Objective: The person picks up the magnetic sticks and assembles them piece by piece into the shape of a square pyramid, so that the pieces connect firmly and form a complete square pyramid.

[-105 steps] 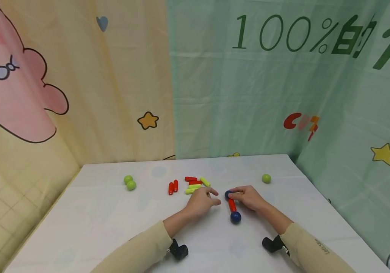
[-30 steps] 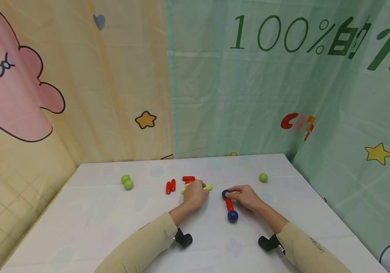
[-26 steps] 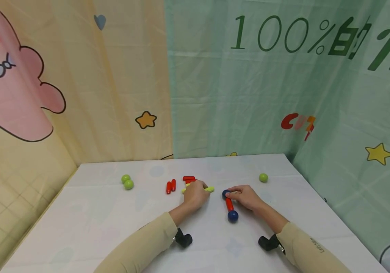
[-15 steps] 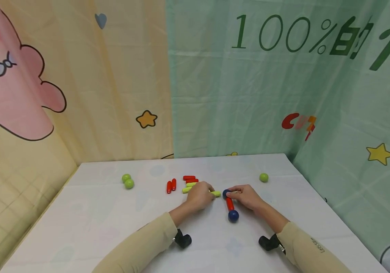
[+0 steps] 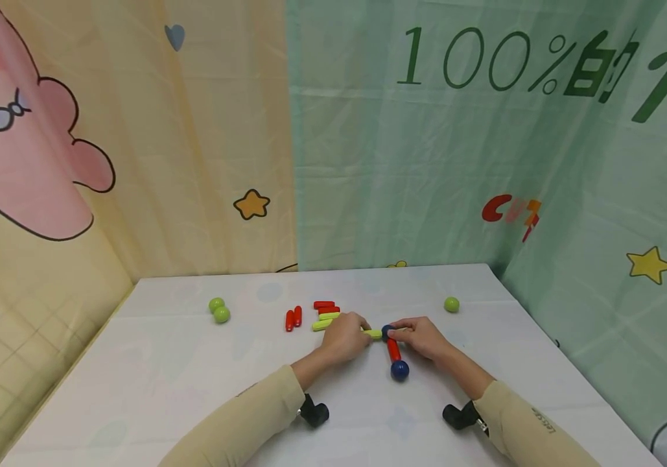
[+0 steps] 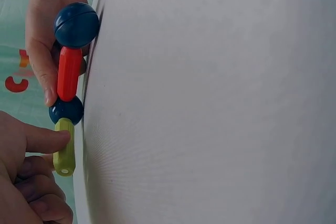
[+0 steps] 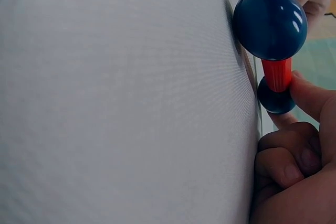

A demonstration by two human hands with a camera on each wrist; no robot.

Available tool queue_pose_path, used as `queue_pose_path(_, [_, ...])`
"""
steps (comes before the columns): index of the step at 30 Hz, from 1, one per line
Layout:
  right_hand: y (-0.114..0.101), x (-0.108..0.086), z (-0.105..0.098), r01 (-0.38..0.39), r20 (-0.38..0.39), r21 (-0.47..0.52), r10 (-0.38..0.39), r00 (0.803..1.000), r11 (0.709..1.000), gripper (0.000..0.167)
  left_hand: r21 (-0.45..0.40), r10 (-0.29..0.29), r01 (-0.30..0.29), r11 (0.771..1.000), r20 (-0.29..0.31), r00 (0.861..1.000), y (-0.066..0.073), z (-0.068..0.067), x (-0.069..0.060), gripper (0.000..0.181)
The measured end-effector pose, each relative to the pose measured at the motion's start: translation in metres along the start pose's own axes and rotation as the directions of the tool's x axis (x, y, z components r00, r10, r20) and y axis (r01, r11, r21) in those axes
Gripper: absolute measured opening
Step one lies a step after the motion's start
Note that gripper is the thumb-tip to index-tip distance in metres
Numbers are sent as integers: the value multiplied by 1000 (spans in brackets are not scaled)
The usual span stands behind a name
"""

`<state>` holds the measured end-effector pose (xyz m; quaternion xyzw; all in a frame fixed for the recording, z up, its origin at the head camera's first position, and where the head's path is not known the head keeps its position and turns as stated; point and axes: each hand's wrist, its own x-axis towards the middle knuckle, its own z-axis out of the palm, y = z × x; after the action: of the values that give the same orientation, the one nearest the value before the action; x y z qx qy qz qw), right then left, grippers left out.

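My left hand (image 5: 345,337) pinches a yellow-green toy building rod (image 6: 64,156) between thumb and fingers. The rod's far end meets a dark blue ball (image 6: 67,111), which my right hand (image 5: 423,337) pinches between thumb and finger. From that ball a red rod (image 5: 394,350) runs toward the near side of the table, ending in a second, larger-looking blue ball (image 5: 400,370). In the right wrist view this near blue ball (image 7: 270,23) partly hides the red rod. The joint between yellow-green rod and ball shows in the left wrist view.
Left of my left hand lie two red rods (image 5: 293,318), with more red rods (image 5: 324,305) and yellow-green rods (image 5: 321,325) beside them. Two green balls (image 5: 222,314) sit farther left, and one green ball (image 5: 452,304) at the back right. A white cloth covers the table (image 5: 135,389).
My left hand has taken a yellow-green rod from the pile and moved it right, against the far blue ball. My right hand has stayed on that ball.
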<state>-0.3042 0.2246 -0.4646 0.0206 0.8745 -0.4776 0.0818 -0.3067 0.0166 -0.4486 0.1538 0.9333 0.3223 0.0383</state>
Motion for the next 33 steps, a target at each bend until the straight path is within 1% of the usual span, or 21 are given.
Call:
queue_pose_path(4, [0,0,0,2,4,5,-2,1000,1000,39,-1,-1,1,1000,-5,1000,-1,1,-1,24])
queue_pose_path(8, [1,-1,0,7,1,-2,-7,1000,1000,38,15,-2,2,1000,-10,1000,0,1,-3,30])
queue_pose_path(11, [1,-1,0,8,2,-7,-8,1000,1000,38,11,-2,2,1000,-17,1000,-1,-1,-7,35])
queue_pose_path(14, [2,0,-1,5,10,-9,-5,1000,1000,39,-9,-13,13,1000,-29,999,-3,-5,-12,35])
queue_pose_path(18, [2,0,0,-1,12,-16,1,1000,1000,42,-58,-30,28,998,-49,998,-8,-13,-21,34])
queue_pose_path(22, [2,0,0,-6,17,-13,6,1000,1000,42,-101,-40,33,994,-67,997,-16,-24,-31,33])
queue_pose_path(24, [2,-1,0,-2,19,-12,3,1000,1000,41,-117,-45,35,992,-86,995,-21,-30,-35,33])
queue_pose_path(28, [2,-1,0,5,15,-15,-5,1000,1000,42,-165,-60,37,986,-133,989,-32,-42,-44,33])
queue_pose_path(33, [2,0,0,3,12,-18,-3,1000,1000,42,-194,-110,74,978,-182,977,-48,-54,-55,30])
